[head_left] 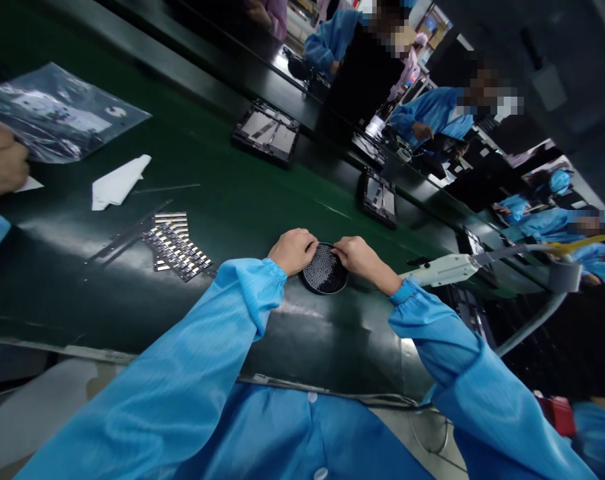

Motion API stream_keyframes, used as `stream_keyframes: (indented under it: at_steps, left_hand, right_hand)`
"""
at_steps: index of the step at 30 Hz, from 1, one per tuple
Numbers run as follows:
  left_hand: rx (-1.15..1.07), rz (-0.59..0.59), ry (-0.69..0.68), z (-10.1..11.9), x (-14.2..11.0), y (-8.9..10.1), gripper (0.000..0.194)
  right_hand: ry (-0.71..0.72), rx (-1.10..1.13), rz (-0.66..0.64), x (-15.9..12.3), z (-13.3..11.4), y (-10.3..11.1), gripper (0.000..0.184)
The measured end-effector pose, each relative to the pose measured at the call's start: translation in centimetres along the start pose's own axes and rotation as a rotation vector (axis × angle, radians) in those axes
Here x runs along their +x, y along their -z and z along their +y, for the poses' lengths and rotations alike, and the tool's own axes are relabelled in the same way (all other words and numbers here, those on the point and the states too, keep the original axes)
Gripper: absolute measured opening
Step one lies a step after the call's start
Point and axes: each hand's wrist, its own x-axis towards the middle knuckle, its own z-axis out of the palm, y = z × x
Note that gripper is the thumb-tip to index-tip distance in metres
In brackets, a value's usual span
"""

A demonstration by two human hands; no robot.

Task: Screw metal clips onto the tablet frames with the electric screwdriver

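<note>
Both hands rest on the rim of a small round black tray with a perforated, dotted face (pixel 325 270), which lies flat on the dark green conveyor belt (pixel 222 193) directly in front of the person. The left hand (pixel 293 250) is curled loosely at the tray's left edge, fingertips touching the rim; the right hand (pixel 359 257) pinches at the upper right edge, thumb and forefinger nearly closed. Whether a small part sits between those fingers cannot be told.

Judged step: picking from or steadying the tray. Any further move here calls for fine fingertip control, since the tray is light and free to slide on the belt.

Surroundings:
- Left of the left hand — a fanned set of thin silver metal strips (pixel 175 252), well apart from the tray.
- Farther left — a folded white paper scrap (pixel 118 181) and a clear plastic bag (pixel 57 117), with another person's hand (pixel 1 160) touching the bag.
- Right of the right hand — a white electric screwdriver on a grey hose (pixel 445 269), close to the wrist — the nearest obstruction.
- Beyond both hands — black rectangular device frames (pixel 266 132) on the belt.
</note>
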Motion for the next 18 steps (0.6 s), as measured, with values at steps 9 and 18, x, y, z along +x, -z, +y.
stream_keyframes:
  at_steps: [9,18]
  left_hand:
    - [-0.015,-0.010,-0.006,0.0,0.0,0.2,0.025]
    - [-0.010,0.000,-0.022,-0.2,0.1,0.0,0.026]
  right_hand:
    - [0.006,0.075,0.017,0.1,0.4,0.2,0.024]
    - [0.036,0.131,0.038,-0.9,0.6,0.2,0.023]
